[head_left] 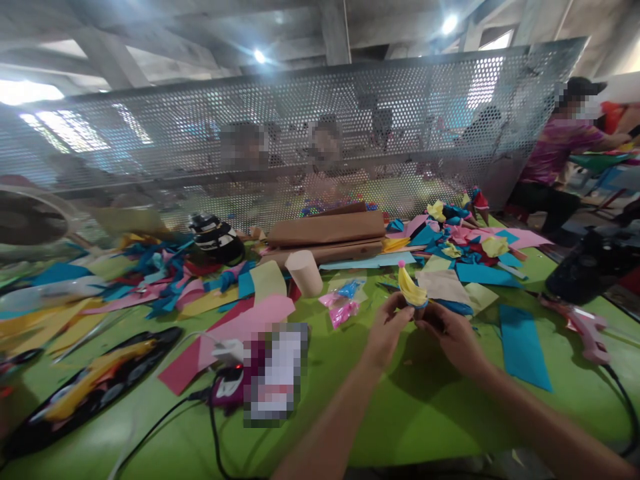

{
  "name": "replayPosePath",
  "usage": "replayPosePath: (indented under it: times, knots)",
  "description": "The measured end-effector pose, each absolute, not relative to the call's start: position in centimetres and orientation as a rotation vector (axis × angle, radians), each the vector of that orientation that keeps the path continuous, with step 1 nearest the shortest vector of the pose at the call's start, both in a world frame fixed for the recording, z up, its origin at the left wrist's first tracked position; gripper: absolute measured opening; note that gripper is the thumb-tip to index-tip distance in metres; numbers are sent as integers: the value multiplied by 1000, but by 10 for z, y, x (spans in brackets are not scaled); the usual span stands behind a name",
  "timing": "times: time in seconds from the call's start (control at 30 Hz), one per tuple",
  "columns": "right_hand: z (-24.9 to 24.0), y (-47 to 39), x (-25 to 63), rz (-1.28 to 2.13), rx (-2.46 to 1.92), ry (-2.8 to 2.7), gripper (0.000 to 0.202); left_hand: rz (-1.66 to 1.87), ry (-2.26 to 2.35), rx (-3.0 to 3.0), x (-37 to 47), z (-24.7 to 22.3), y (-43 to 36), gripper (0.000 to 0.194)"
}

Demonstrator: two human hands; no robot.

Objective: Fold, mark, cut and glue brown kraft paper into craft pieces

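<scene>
My left hand pinches the base of a small yellow paper cone with a pink tip and a bluish lower edge. My right hand is closed at the same base from the other side, its fingertips partly hidden. Just behind the hands lie a tan paper sheet and a pale yellow piece. Small clear packets of pink and blue bits rest left of my left hand. A blue paper strip lies to the right of my right hand.
A pink glue gun with a black cord sits at the right. Toward the left are a power strip, a black tray and paper scraps. A tan roll stands before a perforated metal screen. Other people sit beyond.
</scene>
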State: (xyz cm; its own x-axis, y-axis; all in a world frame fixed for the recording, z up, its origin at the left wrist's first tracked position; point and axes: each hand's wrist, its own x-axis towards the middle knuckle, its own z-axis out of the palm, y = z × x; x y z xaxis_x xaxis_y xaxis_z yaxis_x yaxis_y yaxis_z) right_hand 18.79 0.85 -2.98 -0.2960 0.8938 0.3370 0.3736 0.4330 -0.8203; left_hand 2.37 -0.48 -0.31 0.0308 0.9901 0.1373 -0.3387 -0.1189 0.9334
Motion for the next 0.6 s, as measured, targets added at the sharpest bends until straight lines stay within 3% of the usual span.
replayPosePath:
  times: [0.6]
  knots:
    - [-28,7,188,814,-1079,-1847,17,1397,857,1060,24,-4,-4,27]
